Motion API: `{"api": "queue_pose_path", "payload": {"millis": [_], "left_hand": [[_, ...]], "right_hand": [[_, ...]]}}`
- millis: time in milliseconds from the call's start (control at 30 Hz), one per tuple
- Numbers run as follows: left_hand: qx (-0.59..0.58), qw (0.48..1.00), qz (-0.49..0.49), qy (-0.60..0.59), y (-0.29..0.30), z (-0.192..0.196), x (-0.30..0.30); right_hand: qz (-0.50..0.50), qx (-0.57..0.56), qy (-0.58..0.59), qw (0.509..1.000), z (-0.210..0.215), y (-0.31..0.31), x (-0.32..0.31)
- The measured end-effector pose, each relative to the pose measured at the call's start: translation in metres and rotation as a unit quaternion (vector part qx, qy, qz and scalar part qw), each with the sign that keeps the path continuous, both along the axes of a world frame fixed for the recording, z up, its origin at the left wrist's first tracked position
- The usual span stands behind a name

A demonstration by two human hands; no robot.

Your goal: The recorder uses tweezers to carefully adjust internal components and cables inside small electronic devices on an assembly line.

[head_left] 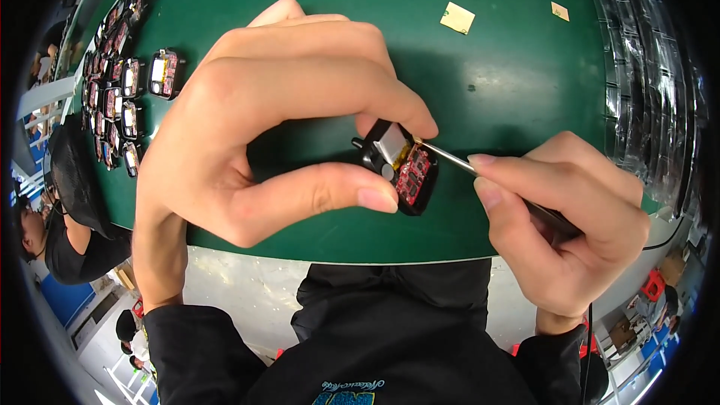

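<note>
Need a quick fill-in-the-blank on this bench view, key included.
1. The left hand holds a black case whose circuit board is coloured ____.
2. The right hand holds a slim metal tool over a tabletop coloured ____.
3. Pale yellow paper squares in view number ____.
4. The cluster of similar units lies on the person's ____ side.

Missing words: red; green; two; left.
</note>
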State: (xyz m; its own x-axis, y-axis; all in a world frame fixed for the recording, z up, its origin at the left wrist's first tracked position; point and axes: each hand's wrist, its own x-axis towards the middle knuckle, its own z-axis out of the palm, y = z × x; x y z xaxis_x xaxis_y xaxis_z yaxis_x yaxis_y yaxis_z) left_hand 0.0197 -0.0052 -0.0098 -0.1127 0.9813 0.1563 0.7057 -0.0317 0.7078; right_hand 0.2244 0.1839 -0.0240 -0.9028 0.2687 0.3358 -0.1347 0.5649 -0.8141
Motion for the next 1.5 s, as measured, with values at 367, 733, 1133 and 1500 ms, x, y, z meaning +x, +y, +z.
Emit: {"api": "queue_pose_path", "payload": {"millis": [367,733,1133,1500], "left_hand": [[-0.007,1.0,-0.009,0.013,0.0,0.001,-0.002],[-0.002,1.0,-0.006,0.003,0.0,0.002,-0.001],[-0.021,0.999,-0.014,0.023,0.0,0.008,0.0],[0.005,1.0,0.002,0.024,0.003,0.005,0.001]], "right_hand": [[0.007,0.014,-0.053,0.998,0.009,0.003,0.002],[0.014,-0.012,-0.073,0.997,0.013,0.001,0.001],[-0.009,0.051,0.002,0.999,0.006,-0.006,0.005],[-0.045,0.214,0.127,0.967,-0.009,-0.011,0.004]]}}
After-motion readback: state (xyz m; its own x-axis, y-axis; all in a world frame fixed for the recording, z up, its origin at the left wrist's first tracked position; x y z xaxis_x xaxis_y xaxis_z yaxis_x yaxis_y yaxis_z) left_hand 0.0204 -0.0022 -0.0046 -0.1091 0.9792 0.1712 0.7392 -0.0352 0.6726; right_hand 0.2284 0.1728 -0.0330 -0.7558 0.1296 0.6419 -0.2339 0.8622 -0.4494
